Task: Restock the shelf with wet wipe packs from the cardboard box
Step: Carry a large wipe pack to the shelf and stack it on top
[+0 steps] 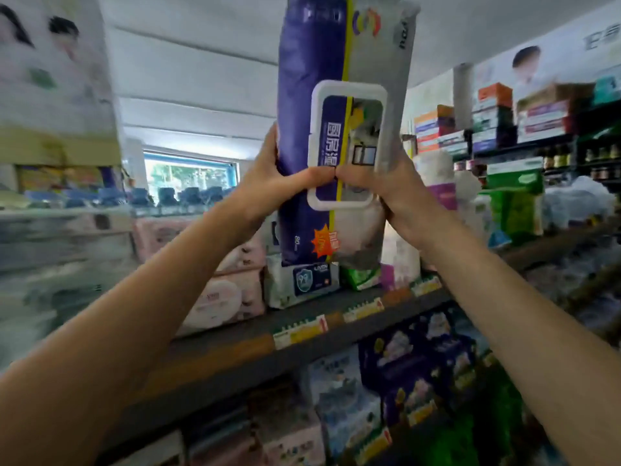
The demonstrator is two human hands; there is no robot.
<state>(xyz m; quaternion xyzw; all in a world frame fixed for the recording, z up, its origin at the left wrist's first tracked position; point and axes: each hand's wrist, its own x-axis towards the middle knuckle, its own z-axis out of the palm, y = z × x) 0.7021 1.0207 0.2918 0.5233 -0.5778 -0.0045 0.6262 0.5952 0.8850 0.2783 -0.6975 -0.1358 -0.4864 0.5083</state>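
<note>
Two hands held one wipe pack (336, 129) upright, raised above the shelf (302, 334). The left hand (279, 183) gripped its purple side and the right hand (379, 186) its grey side, both grips closed on the pack, with the thumbs meeting across the white lid (349, 92). The pack's lower end hung just above a white pack (302, 284) that stood on the shelf, with pink packs (228, 297) to the left of that. Price tags (300, 331) lined the shelf edge. More packs filled the lower shelf (386, 381).
</note>
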